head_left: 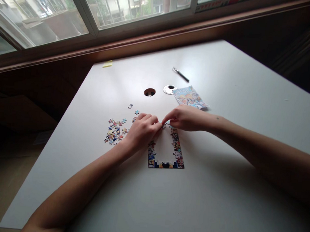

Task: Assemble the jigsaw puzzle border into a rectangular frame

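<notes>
A jigsaw border lies on the white table, its colourful pieces joined around a bare middle. At its upper left corner my left hand rests with fingers curled and pressed together, covering part of the left side. My right hand reaches in over the top edge. Its index fingertip meets the left fingertips there, and the other fingers are folded in. Whatever is between the fingers of either hand is hidden or too small to make out. Left of my left hand is a pile of loose jigsaw pieces.
A printed picture sheet lies beyond my right hand, near a black pen. A round cable hole opens in the table, with its loose cover to the right. Yellow tape marks the far left corner, below the window.
</notes>
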`<act>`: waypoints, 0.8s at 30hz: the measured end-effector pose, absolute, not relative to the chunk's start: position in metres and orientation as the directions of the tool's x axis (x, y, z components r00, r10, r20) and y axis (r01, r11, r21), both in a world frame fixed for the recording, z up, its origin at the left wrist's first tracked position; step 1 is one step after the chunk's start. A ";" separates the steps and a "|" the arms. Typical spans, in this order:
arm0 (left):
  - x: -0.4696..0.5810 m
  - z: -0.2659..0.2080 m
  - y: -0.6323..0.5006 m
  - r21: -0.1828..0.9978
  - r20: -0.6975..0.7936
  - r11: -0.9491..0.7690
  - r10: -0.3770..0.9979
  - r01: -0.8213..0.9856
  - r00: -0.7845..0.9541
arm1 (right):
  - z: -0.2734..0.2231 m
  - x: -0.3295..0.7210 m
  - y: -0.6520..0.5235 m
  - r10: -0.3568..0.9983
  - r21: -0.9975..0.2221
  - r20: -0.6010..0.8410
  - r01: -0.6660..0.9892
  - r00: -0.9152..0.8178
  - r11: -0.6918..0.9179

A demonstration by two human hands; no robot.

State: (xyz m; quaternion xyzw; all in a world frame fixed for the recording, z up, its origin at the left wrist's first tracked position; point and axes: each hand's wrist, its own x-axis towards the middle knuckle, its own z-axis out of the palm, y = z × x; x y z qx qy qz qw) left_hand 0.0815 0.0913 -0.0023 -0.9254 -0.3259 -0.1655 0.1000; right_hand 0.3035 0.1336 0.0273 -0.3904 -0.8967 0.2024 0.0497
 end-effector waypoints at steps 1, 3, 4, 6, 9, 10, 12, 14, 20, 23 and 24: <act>0.081 -0.002 0.091 -0.082 0.371 -0.770 0.566 0.633 0.736 | 0.027 0.303 0.134 0.720 -0.399 -0.068 0.680 -0.691 0.615; 0.081 -0.003 0.092 -0.069 0.375 -0.774 0.565 0.630 0.735 | 0.027 0.303 0.133 0.718 -0.398 -0.065 0.678 -0.693 0.618; 0.080 -0.003 0.093 -0.058 0.378 -0.776 0.565 0.628 0.734 | 0.028 0.303 0.133 0.717 -0.399 -0.063 0.676 -0.694 0.619; 0.080 -0.005 0.095 -0.034 0.381 -0.784 0.564 0.620 0.733 | 0.028 0.303 0.133 0.717 -0.403 -0.065 0.675 -0.695 0.618; 0.080 -0.006 0.096 0.007 0.391 -0.797 0.558 0.603 0.732 | 0.028 0.302 0.133 0.719 -0.414 -0.069 0.676 -0.691 0.610; 0.079 -0.005 0.097 0.016 0.408 -0.797 0.557 0.604 0.724 | 0.029 0.302 0.133 0.720 -0.419 -0.066 0.674 -0.691 0.609; 0.078 -0.004 0.097 0.040 0.454 -0.786 0.564 0.617 0.690 | 0.029 0.302 0.133 0.717 -0.425 -0.058 0.667 -0.694 0.611; 0.075 -0.001 0.098 0.117 0.503 -0.771 0.589 0.626 0.632 | 0.029 0.301 0.132 0.717 -0.433 -0.062 0.666 -0.695 0.608; 0.069 0.005 0.099 0.780 0.420 -0.549 0.815 0.301 0.399 | 0.029 0.301 0.132 0.718 -0.437 -0.067 0.667 -0.693 0.603; 0.071 0.007 0.100 0.921 0.303 -0.368 0.883 0.126 0.360 | 0.028 0.299 0.129 0.714 -0.452 -0.009 0.640 -0.700 0.622; 0.071 0.008 0.100 0.934 0.289 -0.344 0.888 0.099 0.358 | 0.029 0.298 0.128 0.723 -0.483 0.027 0.624 -0.690 0.614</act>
